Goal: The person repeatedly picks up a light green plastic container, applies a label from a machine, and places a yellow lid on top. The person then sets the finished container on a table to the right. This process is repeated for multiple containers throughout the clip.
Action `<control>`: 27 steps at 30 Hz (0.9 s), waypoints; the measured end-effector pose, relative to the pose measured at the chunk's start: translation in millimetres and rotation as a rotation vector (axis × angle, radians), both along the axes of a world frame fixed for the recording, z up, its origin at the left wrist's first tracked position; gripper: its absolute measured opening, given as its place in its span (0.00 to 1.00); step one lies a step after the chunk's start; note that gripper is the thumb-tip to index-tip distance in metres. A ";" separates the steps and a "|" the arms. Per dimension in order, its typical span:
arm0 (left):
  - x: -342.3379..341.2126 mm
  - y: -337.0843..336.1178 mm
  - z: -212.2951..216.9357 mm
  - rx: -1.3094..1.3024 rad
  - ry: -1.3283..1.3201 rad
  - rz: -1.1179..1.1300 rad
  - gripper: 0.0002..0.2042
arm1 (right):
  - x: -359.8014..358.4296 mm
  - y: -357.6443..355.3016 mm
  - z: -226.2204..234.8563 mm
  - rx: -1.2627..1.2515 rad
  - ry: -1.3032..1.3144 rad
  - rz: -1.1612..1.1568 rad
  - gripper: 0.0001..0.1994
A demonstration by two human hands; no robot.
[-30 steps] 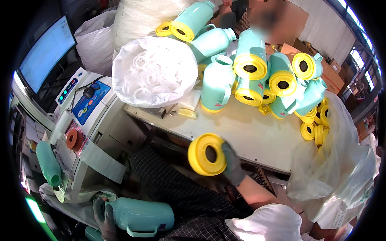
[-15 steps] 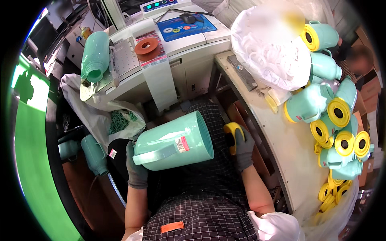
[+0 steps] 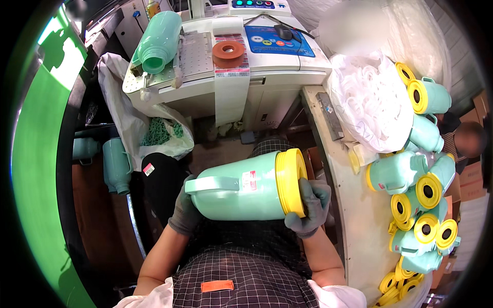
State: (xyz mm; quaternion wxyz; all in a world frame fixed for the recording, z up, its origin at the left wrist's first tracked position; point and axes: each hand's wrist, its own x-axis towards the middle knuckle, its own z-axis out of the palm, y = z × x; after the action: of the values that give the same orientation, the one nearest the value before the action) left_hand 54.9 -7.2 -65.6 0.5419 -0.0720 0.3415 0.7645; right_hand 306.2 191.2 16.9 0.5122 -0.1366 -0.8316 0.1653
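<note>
Both gloved hands are closed around a mint-green jug body (image 3: 239,192), which is held on its side above the lap, in front of the chest. By the left hand (image 3: 184,213) the narrower end is cupped, next to the moulded handle that runs along the upper side. By the right hand (image 3: 308,205) the yellow base ring (image 3: 291,179) at the wide end is gripped, with the fingers (image 3: 314,191) wrapped over its rim. A small label with a red patch is seen on the jug wall, near the ring.

Ahead of the jug, a grey machine (image 3: 231,77) is placed, with a blue control panel (image 3: 277,41) and an orange ring (image 3: 228,53) on its top. A second green jug body (image 3: 156,41) is laid on the left part of that machine, its open mouth turned toward the camera. To the right, a pale worktable (image 3: 354,205) is seen, on which a white plastic bag (image 3: 370,102) and a pile of finished jugs (image 3: 421,195) with yellow bases are gathered. More green jug bodies (image 3: 110,164) are stood on the floor at the left, beside a bag of green scraps (image 3: 162,132).
</note>
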 end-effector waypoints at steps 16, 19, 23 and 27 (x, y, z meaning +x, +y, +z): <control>-12.5 8.1 32.0 -0.523 1.960 0.277 0.18 | -1.7 -36.2 -17.6 -0.541 0.218 -0.004 0.26; -17.5 2.8 45.2 -0.231 1.432 0.252 0.23 | -1.9 -26.9 -11.2 -0.534 0.257 -0.001 0.30; 3.3 35.1 102.7 -0.016 1.177 0.231 0.37 | 5.8 5.7 28.4 -0.851 0.367 -0.123 0.26; 30.1 62.3 128.0 0.357 1.411 0.062 0.40 | 76.1 84.4 60.8 -1.154 1.131 0.229 0.26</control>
State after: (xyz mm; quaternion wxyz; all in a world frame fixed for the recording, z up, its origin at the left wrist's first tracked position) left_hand 85.0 55.1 62.4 0.1742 0.5180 0.4776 0.6879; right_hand 382.3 275.6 77.6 0.6834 -0.1890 -0.2399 0.6631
